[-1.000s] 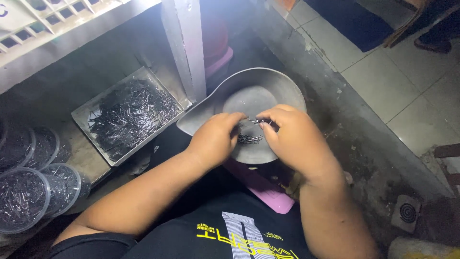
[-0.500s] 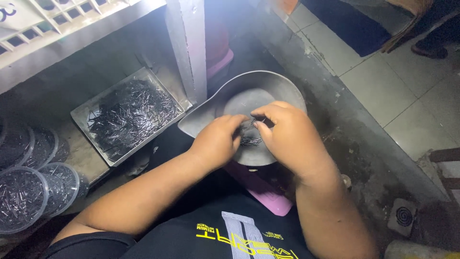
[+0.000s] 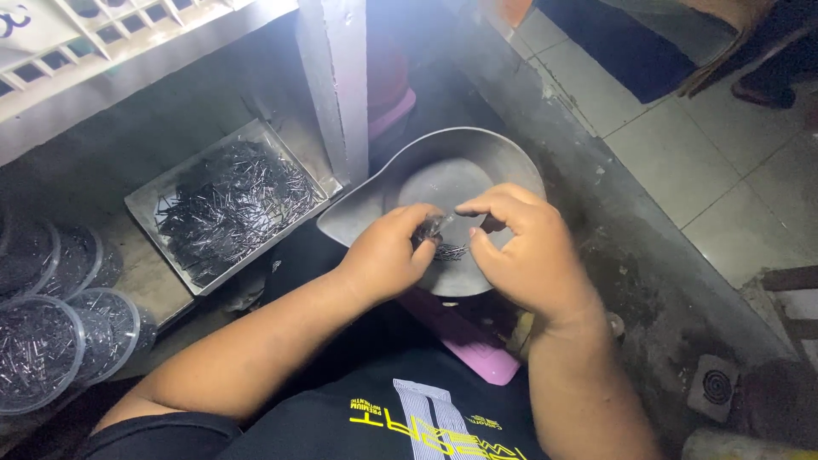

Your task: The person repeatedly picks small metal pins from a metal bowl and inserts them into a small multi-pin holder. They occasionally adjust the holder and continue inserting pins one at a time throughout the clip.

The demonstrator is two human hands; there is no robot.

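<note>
A grey tiled floor (image 3: 733, 162) is seen at the right, bordered by a dark concrete ledge (image 3: 613, 238) running diagonally down the picture. A white post (image 3: 336, 85) stands upright at the top centre, with a white plastic crate (image 3: 102, 25) lying across the upper left corner. Below the crate, a shallow rectangular metal tray (image 3: 149, 204) is set on a grey shelf and is filled with a loose heap of small dark nails (image 3: 230, 204). At the far left edge, round clear plastic tubs (image 3: 38, 353), also filled with nails, are stacked close together. Just right of the tray, a grey metal scoop pan (image 3: 443, 170) is held in the person's lap, above a pink plastic piece (image 3: 464, 341). Both hands are held over the pan, close together. The left hand (image 3: 388, 255) is curled, its fingertips pinched on a small bundle of nails (image 3: 441, 243). The right hand (image 3: 524, 247) is curled too, thumb and forefinger brought in towards the same bundle; whether it grips the bundle cannot be told. The bundle is held between the two hands, just above the pan's bottom.
</note>
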